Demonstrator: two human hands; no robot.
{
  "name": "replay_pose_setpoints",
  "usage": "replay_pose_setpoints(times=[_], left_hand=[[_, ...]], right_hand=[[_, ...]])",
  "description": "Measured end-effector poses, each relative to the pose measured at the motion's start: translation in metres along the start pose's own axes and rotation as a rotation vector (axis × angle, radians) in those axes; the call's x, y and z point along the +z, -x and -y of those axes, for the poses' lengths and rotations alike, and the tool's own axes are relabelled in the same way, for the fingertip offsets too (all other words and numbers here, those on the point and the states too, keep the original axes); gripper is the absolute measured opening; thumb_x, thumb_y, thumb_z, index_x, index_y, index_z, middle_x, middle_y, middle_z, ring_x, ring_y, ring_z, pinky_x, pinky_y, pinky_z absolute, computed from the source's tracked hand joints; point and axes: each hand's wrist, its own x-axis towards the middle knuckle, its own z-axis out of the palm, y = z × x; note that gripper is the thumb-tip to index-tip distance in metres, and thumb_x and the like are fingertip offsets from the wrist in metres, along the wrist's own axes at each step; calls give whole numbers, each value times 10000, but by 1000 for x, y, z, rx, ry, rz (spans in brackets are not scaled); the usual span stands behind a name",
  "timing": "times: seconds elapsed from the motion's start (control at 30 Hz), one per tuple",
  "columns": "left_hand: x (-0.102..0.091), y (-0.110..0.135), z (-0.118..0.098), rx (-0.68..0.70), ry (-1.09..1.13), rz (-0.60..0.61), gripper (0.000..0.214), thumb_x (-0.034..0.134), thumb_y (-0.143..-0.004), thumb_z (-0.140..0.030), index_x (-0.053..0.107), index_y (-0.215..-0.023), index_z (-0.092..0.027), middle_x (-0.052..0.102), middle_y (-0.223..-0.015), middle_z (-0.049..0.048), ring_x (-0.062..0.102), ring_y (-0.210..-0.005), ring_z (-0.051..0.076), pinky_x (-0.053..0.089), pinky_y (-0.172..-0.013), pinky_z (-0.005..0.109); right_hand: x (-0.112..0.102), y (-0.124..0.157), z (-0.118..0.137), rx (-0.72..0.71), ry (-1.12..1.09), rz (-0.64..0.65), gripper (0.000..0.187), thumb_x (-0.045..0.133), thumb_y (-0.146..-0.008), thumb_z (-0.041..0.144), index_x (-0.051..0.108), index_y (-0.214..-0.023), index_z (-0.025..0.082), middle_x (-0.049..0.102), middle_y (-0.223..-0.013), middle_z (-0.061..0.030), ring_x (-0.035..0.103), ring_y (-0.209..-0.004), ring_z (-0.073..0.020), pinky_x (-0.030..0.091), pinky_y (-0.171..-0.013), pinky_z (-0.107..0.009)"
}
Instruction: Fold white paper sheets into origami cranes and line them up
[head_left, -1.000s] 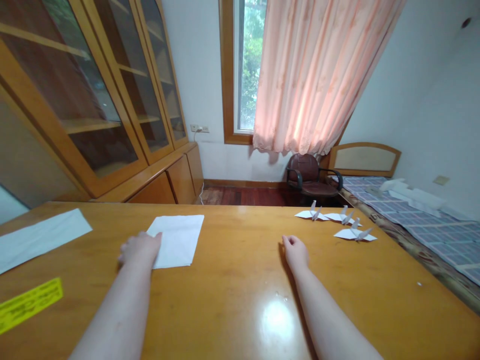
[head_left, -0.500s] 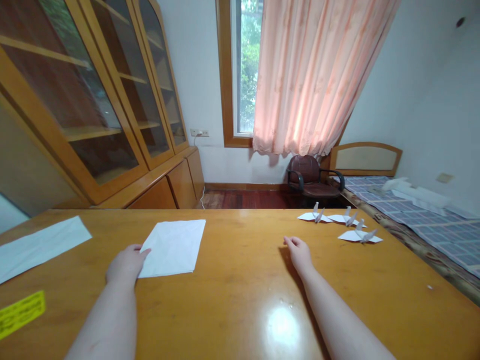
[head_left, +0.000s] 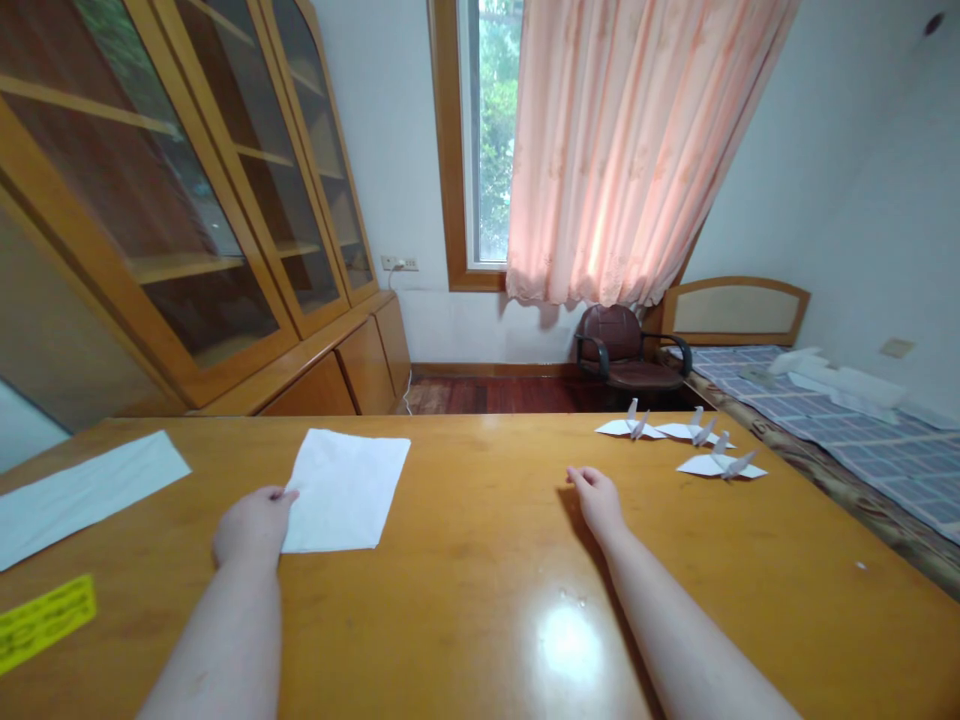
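Observation:
A white, roughly square sheet of paper (head_left: 346, 492) lies on the wooden table (head_left: 450, 600), left of centre. My left hand (head_left: 253, 525) pinches its left edge between thumb and fingers. On the other side, my right hand (head_left: 595, 495) hovers or rests just over the tabletop, fingers curled together with nothing visible in them. Beyond it to the right stand three folded white paper cranes: one crane (head_left: 631, 427) at the back, another crane (head_left: 697, 432) beside it, and a third crane (head_left: 722, 464) closer to me.
A long white paper strip (head_left: 90, 495) lies at the table's far left, with a yellow label (head_left: 46, 622) nearer me. Past the table are a glass-doored cabinet (head_left: 300, 310), a brown armchair (head_left: 619, 350) and a bed (head_left: 840, 400) along the right.
The sheet has turned slightly under my left hand, its upper left corner shifting up and its lower edge swinging left. My right hand stays nearly where it was.

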Motion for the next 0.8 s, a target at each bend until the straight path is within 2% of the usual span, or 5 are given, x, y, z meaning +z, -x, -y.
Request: replay_pose_setpoints(times=[0.3, 0.43, 0.57, 0.7, 0.8], left_hand=[[-51, 77, -98, 359, 423, -301, 276, 512, -805, -425, 618, -954, -218, 673, -937, 78, 613, -891, 260, 477, -754, 373], [-21, 111, -150, 355, 993, 37, 494, 530, -813, -289, 377, -1276, -212, 676, -995, 77, 659, -748, 170, 524, -660, 296], [34, 133, -171, 428, 1018, 241, 698, 516, -814, -205, 164, -1415, -252, 684, -1013, 50, 668, -762, 152, 528, -694, 284], [67, 137, -164, 593, 549, 297, 366, 512, -750, -120, 618, -1097, -168, 652, -1102, 83, 584, -1054, 219, 431, -935, 333], [69, 135, -161, 699, 398, 348, 272, 460, -786, -169, 688, -934, -162, 668, -1035, 81, 595, -1000, 217, 432, -917, 338]], right_hand=[[7, 2, -6, 15, -107, 98, 395, 533, -730, 549, 583, -667, 162, 501, -520, 25, 449, -479, -124, 339, -494, -245], [14, 6, -5, 3, -257, 231, 389, 553, -738, 525, 574, -866, 159, 605, -650, -10, 500, -499, -117, 393, -506, -245], [18, 6, -9, -21, -250, 248, 430, 527, -771, 479, 526, -1051, 153, 667, -818, -73, 610, -688, -169, 480, -668, -315], [16, 7, -8, -128, 50, 271, 412, 558, -768, 392, 554, -1101, 150, 640, -1035, -124, 596, -946, -222, 442, -866, -386], [15, 10, -3, -309, 343, 347, 433, 577, -765, 352, 571, -1164, 182, 548, -1233, -124, 475, -1159, -253, 327, -997, -416]])
